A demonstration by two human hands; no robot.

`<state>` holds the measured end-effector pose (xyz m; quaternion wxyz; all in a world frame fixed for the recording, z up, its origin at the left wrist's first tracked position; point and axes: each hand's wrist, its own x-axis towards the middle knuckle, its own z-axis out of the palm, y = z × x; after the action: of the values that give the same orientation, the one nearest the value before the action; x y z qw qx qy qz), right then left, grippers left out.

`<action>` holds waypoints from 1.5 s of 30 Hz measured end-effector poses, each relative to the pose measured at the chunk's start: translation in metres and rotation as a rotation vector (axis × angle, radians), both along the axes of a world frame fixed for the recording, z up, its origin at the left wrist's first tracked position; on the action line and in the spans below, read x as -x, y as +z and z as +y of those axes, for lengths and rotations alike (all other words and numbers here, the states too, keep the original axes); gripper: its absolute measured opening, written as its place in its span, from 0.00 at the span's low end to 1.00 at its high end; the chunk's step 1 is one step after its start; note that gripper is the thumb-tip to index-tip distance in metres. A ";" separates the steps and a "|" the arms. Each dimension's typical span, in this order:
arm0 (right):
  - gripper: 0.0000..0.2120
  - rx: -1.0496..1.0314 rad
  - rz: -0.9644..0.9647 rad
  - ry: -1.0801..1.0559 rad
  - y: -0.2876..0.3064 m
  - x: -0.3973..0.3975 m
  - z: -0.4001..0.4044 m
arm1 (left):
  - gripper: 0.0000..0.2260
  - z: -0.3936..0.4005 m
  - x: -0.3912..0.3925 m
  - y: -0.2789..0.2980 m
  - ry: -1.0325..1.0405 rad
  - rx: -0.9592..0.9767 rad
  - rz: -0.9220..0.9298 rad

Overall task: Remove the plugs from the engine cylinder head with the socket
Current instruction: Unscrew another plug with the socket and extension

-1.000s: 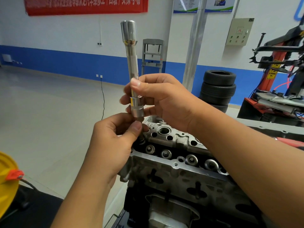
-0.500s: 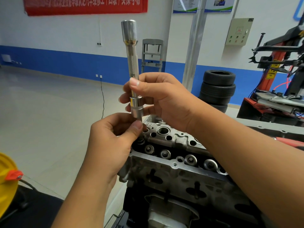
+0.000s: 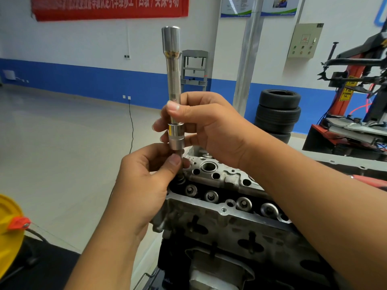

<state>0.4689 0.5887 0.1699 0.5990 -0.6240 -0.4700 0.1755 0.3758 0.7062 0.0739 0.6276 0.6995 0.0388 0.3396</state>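
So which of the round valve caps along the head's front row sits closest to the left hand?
The leftmost valve cap in the cylinder head's front row. It lies just right of the left hand; the other caps run off rightward under the right forearm.

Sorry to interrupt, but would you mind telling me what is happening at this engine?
A person holds a long socket tool upright over the cylinder head. The right hand grips its shaft, and the left hand pinches something small at its lower end; whether that is a plug cannot be told. The tool's tip sits above the head's near-left corner.
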 end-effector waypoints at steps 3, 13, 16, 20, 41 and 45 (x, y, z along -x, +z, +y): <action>0.08 0.005 -0.004 -0.014 0.000 0.001 0.001 | 0.06 -0.002 0.000 0.001 0.059 0.015 -0.048; 0.07 -0.040 -0.018 -0.012 0.001 -0.001 0.001 | 0.14 0.000 0.001 0.001 -0.014 -0.024 -0.102; 0.06 -0.034 -0.009 0.005 0.001 -0.002 0.001 | 0.11 0.000 0.001 0.001 0.050 0.004 -0.099; 0.05 -0.059 -0.018 -0.004 -0.001 -0.001 0.000 | 0.12 -0.002 0.002 0.003 0.126 0.013 -0.105; 0.10 -0.032 0.011 -0.006 0.001 -0.001 0.001 | 0.10 0.000 0.006 0.005 -0.001 -0.156 -0.011; 0.06 -0.035 0.028 0.000 0.000 0.000 -0.001 | 0.10 -0.002 0.004 0.006 0.102 -0.134 -0.034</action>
<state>0.4692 0.5880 0.1702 0.6165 -0.6109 -0.4644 0.1760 0.3713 0.7045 0.0795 0.5618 0.7312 0.0410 0.3847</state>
